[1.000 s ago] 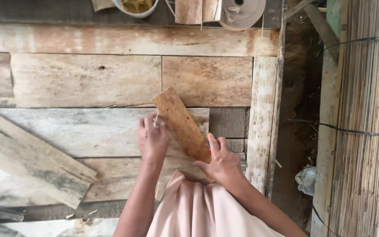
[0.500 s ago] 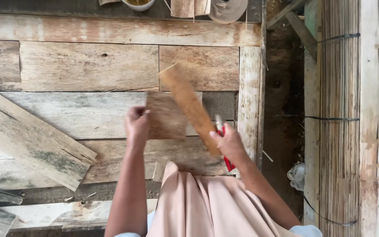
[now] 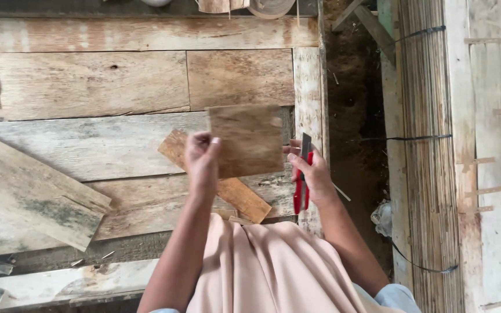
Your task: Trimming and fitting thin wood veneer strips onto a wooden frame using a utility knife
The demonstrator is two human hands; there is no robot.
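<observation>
Head view, looking straight down over the lap.

Left hand [image 3: 202, 162]: fingers curled and pinched on the left edge of a thin, roughly square brown sheet of wood veneer [image 3: 247, 141]. Thumb tip shows on the near face; the other fingers are behind it. The sheet is held up off the boards, face toward the camera, its top edge level and slightly blurred.

Right hand [image 3: 314, 174]: closed around a red-handled utility knife with a dark blade [image 3: 302, 179]. The handle runs down past the palm; the blade end points up and away from the body. The fingertips of this hand touch or nearly touch the sheet's right edge (contact not certain from this angle).

Below the sheet: a long narrow brown strip of the same thin wood [image 3: 218, 185] lies diagonally on the boards, upper end left of the left hand, lower end near the knees. The raised sheet and left hand cover its middle.

Surface: a platform of weathered grey-brown wooden planks [image 3: 88, 87], laid side by side. One loose grey plank [image 3: 36, 191] lies at an angle over the others at the left.

Lap: pale pink cloth [image 3: 268, 266] spreads between the forearms.

Right of the platform: a strip of bare dark soil [image 3: 352, 104], then a bound bundle of thin bamboo slats [image 3: 430, 145] tied with dark cord.
</observation>
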